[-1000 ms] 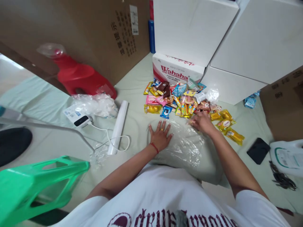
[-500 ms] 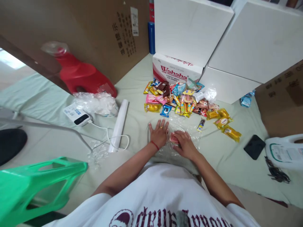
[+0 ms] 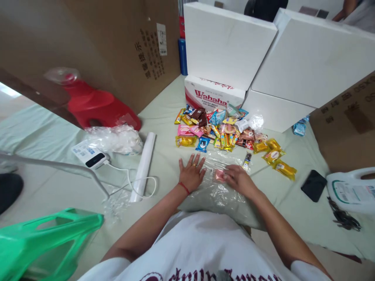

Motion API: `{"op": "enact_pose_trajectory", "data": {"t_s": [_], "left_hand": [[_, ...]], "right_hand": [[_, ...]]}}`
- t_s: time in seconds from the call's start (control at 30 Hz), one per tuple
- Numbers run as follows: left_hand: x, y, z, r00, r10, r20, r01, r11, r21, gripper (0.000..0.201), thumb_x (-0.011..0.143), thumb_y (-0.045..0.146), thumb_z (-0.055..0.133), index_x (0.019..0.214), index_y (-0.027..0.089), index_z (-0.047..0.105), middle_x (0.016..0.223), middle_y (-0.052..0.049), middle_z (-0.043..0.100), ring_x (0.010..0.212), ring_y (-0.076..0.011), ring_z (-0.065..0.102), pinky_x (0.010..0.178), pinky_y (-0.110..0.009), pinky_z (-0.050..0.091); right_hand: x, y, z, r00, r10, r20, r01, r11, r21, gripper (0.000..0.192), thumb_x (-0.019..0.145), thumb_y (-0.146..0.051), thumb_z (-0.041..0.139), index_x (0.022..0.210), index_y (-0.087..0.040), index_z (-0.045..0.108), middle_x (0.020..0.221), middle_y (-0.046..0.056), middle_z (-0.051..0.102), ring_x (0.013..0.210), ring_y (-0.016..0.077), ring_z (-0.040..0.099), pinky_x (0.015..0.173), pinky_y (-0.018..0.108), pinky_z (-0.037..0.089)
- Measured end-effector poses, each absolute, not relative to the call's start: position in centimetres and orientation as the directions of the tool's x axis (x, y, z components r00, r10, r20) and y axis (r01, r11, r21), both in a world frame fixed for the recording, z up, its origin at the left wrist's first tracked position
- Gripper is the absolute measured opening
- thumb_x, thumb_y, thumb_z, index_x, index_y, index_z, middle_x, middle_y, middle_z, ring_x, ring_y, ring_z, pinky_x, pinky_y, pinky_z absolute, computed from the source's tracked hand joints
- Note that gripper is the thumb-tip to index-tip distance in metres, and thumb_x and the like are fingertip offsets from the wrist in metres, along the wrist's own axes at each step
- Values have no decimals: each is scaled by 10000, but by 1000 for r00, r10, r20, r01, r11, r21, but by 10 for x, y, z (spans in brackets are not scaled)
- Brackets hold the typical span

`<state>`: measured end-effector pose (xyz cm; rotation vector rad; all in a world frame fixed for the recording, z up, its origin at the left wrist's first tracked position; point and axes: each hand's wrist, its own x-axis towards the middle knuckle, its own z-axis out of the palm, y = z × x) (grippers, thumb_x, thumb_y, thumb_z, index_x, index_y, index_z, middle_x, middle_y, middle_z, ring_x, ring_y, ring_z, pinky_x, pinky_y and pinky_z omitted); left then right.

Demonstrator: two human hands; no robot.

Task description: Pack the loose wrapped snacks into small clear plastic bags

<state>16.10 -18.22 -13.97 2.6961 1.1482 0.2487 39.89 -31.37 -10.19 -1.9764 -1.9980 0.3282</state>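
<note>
Landmark: the clear plastic bag (image 3: 218, 191) lies flat on the pale green sheet (image 3: 164, 156), directly in front of the person's white shirt.
Left hand: the left hand (image 3: 191, 173) lies flat, palm down, fingers spread wide, on the bag's left edge; it grips nothing and only presses the plastic against the sheet. A red string sits on the wrist and a ring on one finger.
Right hand: the right hand (image 3: 238, 178) rests on the bag's upper middle, its fingers curled onto a small pink snack packet (image 3: 219, 175); it seems to pinch the packet, though the fingertips are too small to be sure.
Pink packet: on the bag, between the two hands, touching the right fingertips and just beside the left hand.
Snack pile (image 3: 222, 128): many coloured wrapped snacks lie beyond the bag's far edge, with yellow packets (image 3: 275, 158) trailing off to the bag's right.
Stray stick packet (image 3: 247, 159): just off the bag's far right corner.
Wahaha box (image 3: 212, 95): behind the pile, farther from the bag, under white foam boxes (image 3: 228, 43).
Plastic roll (image 3: 143, 166): left of the bag, with a white cable (image 3: 129, 181) beside it.
Black phone (image 3: 313, 185): well to the bag's right.
Green stool (image 3: 43, 242): far left of the bag.
</note>
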Motion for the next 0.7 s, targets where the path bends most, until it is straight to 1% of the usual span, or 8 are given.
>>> {"op": "enact_pose_trajectory", "data": {"t_s": [0.1, 0.17, 0.23, 0.37, 0.47, 0.53, 0.63, 0.7], "left_hand": [[160, -181, -139, 700, 712, 61, 680, -690, 249, 567, 1064, 453, 325, 1608, 303, 392, 1706, -95, 301, 1598, -331, 234, 1216, -775, 38], [159, -180, -137, 706, 707, 46, 677, -692, 249, 574, 1063, 456, 323, 1611, 297, 389, 1709, -101, 291, 1599, -335, 229, 1217, -772, 49], [159, -179, -136, 708, 705, 30, 678, -692, 249, 578, 1061, 461, 323, 1612, 297, 388, 1711, -102, 286, 1597, -339, 232, 1218, -769, 59], [158, -179, -134, 704, 710, 18, 684, -685, 252, 579, 1059, 464, 327, 1612, 306, 386, 1712, -91, 291, 1600, -330, 226, 1226, -757, 69], [158, -179, -134, 703, 711, 22, 681, -681, 269, 575, 1059, 463, 330, 1610, 308, 392, 1711, -86, 298, 1602, -327, 220, 1231, -753, 61], [157, -179, -134, 706, 708, 23, 674, -683, 281, 576, 1059, 463, 334, 1610, 306, 392, 1710, -87, 301, 1601, -333, 220, 1230, -758, 56], [157, -178, -134, 712, 702, 15, 670, -686, 284, 581, 1057, 464, 341, 1614, 303, 382, 1714, -83, 289, 1602, -335, 213, 1228, -763, 51], [157, -178, -134, 714, 700, 8, 672, -688, 273, 584, 1058, 466, 335, 1616, 298, 379, 1718, -83, 277, 1605, -332, 205, 1229, -762, 43]], "right_hand": [[430, -258, -78, 121, 979, 162, 949, -66, -309, 384, 1042, -307, 462, 1334, -186, 680, 1277, 157, 694, 1186, 304, 601, 1026, 468, 484], [451, -210, -67, 116, 969, 220, 974, -69, -214, 464, 991, -234, 501, 1440, -173, 601, 1398, 169, 623, 1289, 328, 524, 1084, 497, 433], [468, -166, -62, 74, 980, 185, 986, -43, -163, 536, 956, -237, 561, 1482, -134, 555, 1465, 182, 572, 1332, 337, 470, 1113, 489, 390], [483, -124, -60, 118, 984, 135, 980, -93, -175, 418, 997, -250, 491, 1348, -110, 667, 1322, 190, 655, 1216, 327, 510, 1064, 465, 387], [481, -144, -52, 153, 954, 256, 959, -82, -270, 410, 999, -296, 498, 1320, -132, 695, 1297, 179, 648, 1172, 309, 542, 1007, 432, 429], [474, -175, -44, 161, 949, 270, 913, -39, -406, 463, 983, -375, 560, 1377, -156, 665, 1249, 151, 669, 1069, 281, 599, 927, 397, 474], [456, -229, -42, 70, 995, 72, 737, -3, -676, 542, 954, -528, 626, 1393, -212, 664, 1069, 64, 739, 883, 234, 656, 809, 345, 511], [439, -255, -50, -59, 996, -68, 618, -17, -786, 529, 967, -579, 601, 1360, -238, 693, 1054, 40, 757, 891, 227, 680, 807, 328, 520]]}}
